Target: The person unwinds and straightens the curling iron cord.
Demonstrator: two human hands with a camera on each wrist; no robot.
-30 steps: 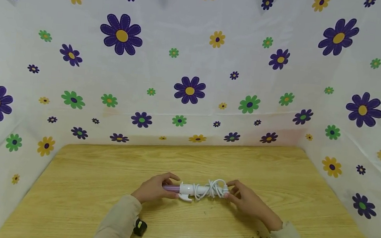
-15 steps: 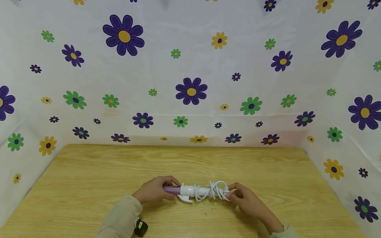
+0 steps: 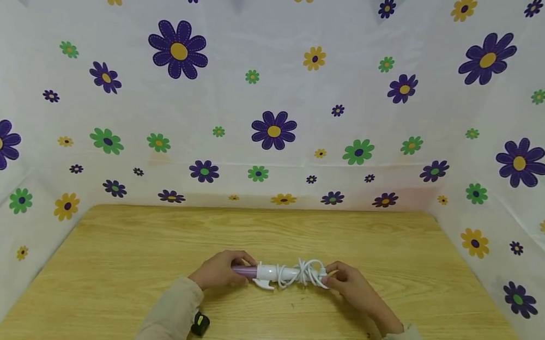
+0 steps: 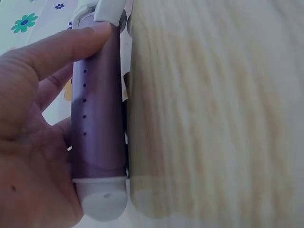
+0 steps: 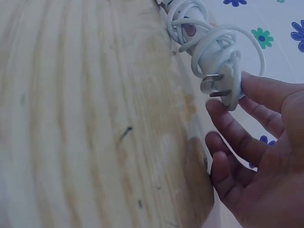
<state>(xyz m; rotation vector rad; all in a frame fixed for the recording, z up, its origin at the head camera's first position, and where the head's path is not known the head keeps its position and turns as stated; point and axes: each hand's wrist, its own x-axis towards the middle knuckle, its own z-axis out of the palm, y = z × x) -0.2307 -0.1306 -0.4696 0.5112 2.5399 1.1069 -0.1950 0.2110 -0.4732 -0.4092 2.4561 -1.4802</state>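
Observation:
A curling iron (image 3: pixel 268 272) with a purple barrel (image 4: pixel 100 102) and white handle lies level across the middle of the table, low over or on the wood; I cannot tell which. My left hand (image 3: pixel 221 269) holds the barrel, thumb along its front and the other fingers behind it. The white clamp lever (image 3: pixel 263 284) points toward me. Around the handle the white power cord (image 3: pixel 304 271) is wound in loose loops. At that end my right hand (image 3: pixel 352 287) pinches the cord by the two-pin plug (image 5: pixel 221 85), with the metal prongs showing.
The wooden table (image 3: pixel 187 233) surrounds both hands. Behind it and at both sides hangs a white flower-print cloth (image 3: pixel 239 101). Small dark specks (image 3: pixel 369 338) lie near the right wrist. Black wrist cameras (image 3: pixel 200 324) sit below the sleeves.
Both hands keep nearly the same hold on the curling iron. My right fingers shift slightly at the plug end, and the cord loops there move a little. The head view drifts slightly.

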